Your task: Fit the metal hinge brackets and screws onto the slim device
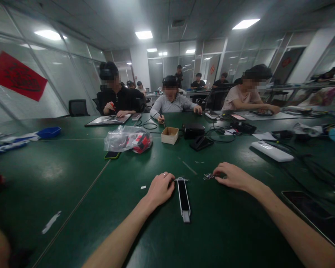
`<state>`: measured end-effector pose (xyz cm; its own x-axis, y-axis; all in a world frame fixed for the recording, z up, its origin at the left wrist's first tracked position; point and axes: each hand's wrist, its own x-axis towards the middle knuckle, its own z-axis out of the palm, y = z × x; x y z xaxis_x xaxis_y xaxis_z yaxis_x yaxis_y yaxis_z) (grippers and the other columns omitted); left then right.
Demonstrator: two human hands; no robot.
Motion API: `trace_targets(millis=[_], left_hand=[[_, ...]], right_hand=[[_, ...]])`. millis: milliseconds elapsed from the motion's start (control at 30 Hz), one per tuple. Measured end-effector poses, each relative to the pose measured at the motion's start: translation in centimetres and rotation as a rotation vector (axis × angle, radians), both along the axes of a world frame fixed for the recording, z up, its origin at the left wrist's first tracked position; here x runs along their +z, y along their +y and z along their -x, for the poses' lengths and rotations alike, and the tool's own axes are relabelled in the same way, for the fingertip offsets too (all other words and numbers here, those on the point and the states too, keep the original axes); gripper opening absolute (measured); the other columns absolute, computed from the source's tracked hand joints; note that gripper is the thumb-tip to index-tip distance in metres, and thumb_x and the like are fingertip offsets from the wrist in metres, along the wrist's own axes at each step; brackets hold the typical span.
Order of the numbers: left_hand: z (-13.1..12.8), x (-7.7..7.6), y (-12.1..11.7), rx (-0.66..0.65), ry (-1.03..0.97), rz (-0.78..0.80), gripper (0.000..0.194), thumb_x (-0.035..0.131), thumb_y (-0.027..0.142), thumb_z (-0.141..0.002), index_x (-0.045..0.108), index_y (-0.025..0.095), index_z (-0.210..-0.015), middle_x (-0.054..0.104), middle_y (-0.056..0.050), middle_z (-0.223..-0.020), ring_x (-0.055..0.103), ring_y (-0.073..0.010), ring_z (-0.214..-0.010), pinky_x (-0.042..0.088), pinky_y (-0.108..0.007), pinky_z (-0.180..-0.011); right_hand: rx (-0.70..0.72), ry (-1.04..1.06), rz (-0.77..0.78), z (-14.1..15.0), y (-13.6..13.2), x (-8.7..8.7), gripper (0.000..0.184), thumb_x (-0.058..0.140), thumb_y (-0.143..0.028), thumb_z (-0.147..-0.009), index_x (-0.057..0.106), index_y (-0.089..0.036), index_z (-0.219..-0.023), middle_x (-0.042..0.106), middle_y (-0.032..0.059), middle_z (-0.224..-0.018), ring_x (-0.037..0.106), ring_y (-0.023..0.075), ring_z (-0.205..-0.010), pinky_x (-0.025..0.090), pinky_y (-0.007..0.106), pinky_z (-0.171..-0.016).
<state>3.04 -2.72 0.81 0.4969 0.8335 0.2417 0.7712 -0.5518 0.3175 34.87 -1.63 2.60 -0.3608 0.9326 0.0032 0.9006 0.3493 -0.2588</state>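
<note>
Near the lower middle of the frame, your left hand point(159, 189) rests on the green table point(80, 178), fingers curled, its fingertips touching the upper end of a narrow black-and-white strip point(183, 197) that lies lengthwise toward you; whether the fingers actually pinch it you cannot tell. Just right of centre, your right hand point(232, 175) lies flat-ish with the fingers drawn together over a small cluster of metal parts point(209, 176), fingertips touching it. Your two hands sit apart, with the strip's top end between them.

Further up the frame, a clear plastic bag point(127, 140) with red and black contents sits left of centre, a small cardboard box point(169, 135) beside it, and a black box point(194, 130) just right of that. A white oblong device point(272, 151) lies at the right. Along the far edge of the table three people sit working over trays and cables.
</note>
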Motion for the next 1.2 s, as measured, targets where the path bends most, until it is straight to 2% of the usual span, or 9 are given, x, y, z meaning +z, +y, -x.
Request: trace_targets(millis=[433, 733, 1033, 1200], left_hand=[[-0.1, 0.2, -0.1, 0.003, 0.005, 0.024, 0.017, 0.043, 0.022, -0.087, 0.057, 0.020, -0.098, 0.060, -0.004, -0.094, 0.057, -0.0164, -0.084, 0.042, -0.029, -0.074], [-0.1, 0.3, -0.1, 0.008, 0.006, 0.026, 0.018, 0.043, 0.021, -0.087, 0.058, 0.019, -0.097, 0.061, -0.004, -0.095, 0.056, -0.0170, -0.084, 0.043, -0.029, -0.074], [-0.2, 0.3, -0.2, 0.017, 0.021, 0.032, 0.018, 0.043, 0.021, -0.086, 0.058, 0.019, -0.097, 0.061, -0.004, -0.096, 0.057, -0.0171, -0.085, 0.043, -0.029, -0.076], [-0.1, 0.3, -0.2, 0.011, 0.014, 0.024, 0.018, 0.044, 0.021, -0.087, 0.057, 0.020, -0.097, 0.060, -0.004, -0.096, 0.057, -0.0168, -0.085, 0.043, -0.029, -0.074]], right_hand=[[-0.005, 0.047, 0.028, 0.0, 0.4, -0.7, 0.022, 0.053, -0.037, -0.078, 0.066, -0.022, -0.085, 0.062, 0.0058, -0.090, 0.057, 0.0203, -0.084, 0.046, 0.032, -0.074], [-0.066, -0.021, -0.043, -0.2, 0.3, -0.8, 0.027, 0.048, -0.033, -0.081, 0.065, -0.021, -0.099, 0.061, 0.0080, -0.099, 0.056, 0.0222, -0.092, 0.045, 0.034, -0.078], [-0.114, -0.113, -0.028, 0.8, 0.2, 0.0, 0.022, 0.049, -0.029, -0.080, 0.068, -0.020, -0.085, 0.065, 0.0078, -0.088, 0.060, 0.0206, -0.080, 0.045, 0.030, -0.068], [-0.087, -0.261, -0.108, 1.9, -0.1, 0.3, 0.021, 0.047, -0.024, -0.081, 0.067, -0.018, -0.078, 0.064, 0.0088, -0.081, 0.059, 0.0221, -0.076, 0.043, 0.032, -0.065]])
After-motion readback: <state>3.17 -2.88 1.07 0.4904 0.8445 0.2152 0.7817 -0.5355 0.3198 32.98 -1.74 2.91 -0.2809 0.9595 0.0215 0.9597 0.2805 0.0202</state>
